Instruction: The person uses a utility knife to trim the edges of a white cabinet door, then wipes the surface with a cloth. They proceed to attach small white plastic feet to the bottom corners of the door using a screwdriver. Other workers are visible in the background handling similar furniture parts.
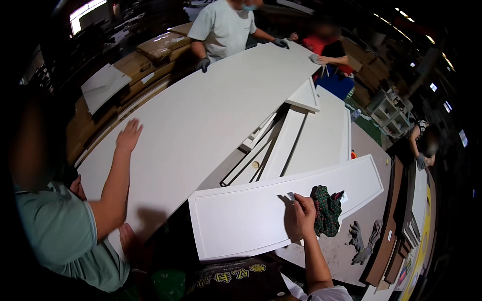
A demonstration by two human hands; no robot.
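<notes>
My right hand (304, 213) is raised over a white framed panel (241, 215), thumb and fingers pinched on a small grey piece (291, 196) too small to name. Just right of this hand lies a crumpled dark green patterned cloth (327, 210). At lower left, my left hand (127, 238) is in shade at the near edge of a large white board (201, 110); its fingers are hard to make out. A person in a green shirt (60, 231) rests one palm on that board. Two people hold its far end, at least one wearing gloves.
Grey work gloves (364, 241) lie on the table (346, 263) at right. Under the large board's right edge are white frame strips (283, 143) and another white panel (326, 135). Brown boards (386, 231) stand at the right, cartons (163, 47) behind. A gloved person is farther right.
</notes>
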